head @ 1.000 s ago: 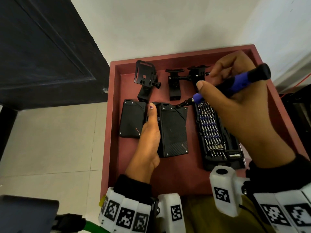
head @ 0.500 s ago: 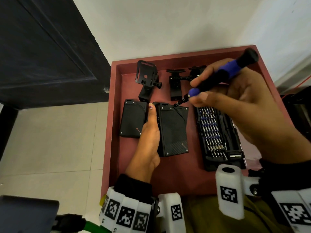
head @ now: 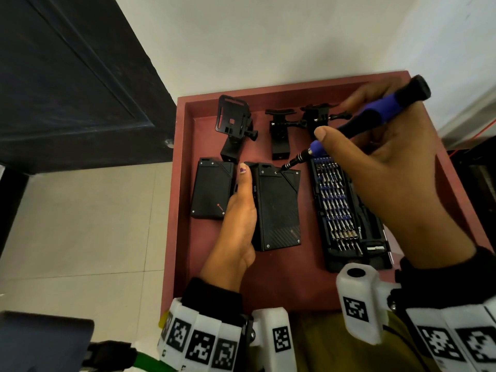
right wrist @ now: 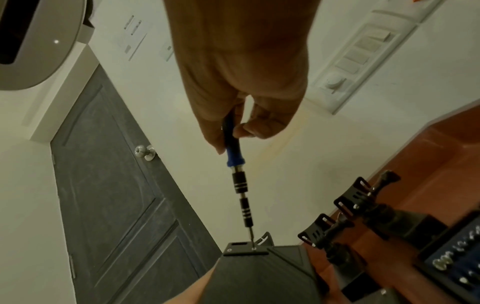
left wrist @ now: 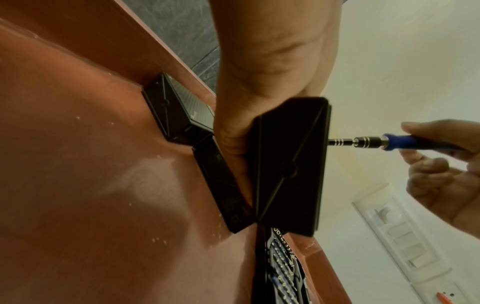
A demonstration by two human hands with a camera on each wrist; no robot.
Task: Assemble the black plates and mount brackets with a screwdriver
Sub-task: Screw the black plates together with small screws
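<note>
Two black plates lie in a red tray. My left hand grips the left edge of the right-hand black plate, thumb along its side; the same plate stands on edge in the left wrist view. The other black plate lies just left of my thumb. My right hand holds a blue and black screwdriver. The screwdriver has its tip in a screw at the top edge of the held plate. Three black mount brackets stand along the tray's far side.
An open case of screwdriver bits lies to the right of the plates, partly under my right hand. A dark door and tiled floor are to the left of the tray. A wall switch panel is on the white wall.
My right hand shifted and brought the screwdriver tip back down onto the screw at the plate's top edge. The left hand and the plates stayed where they were.
</note>
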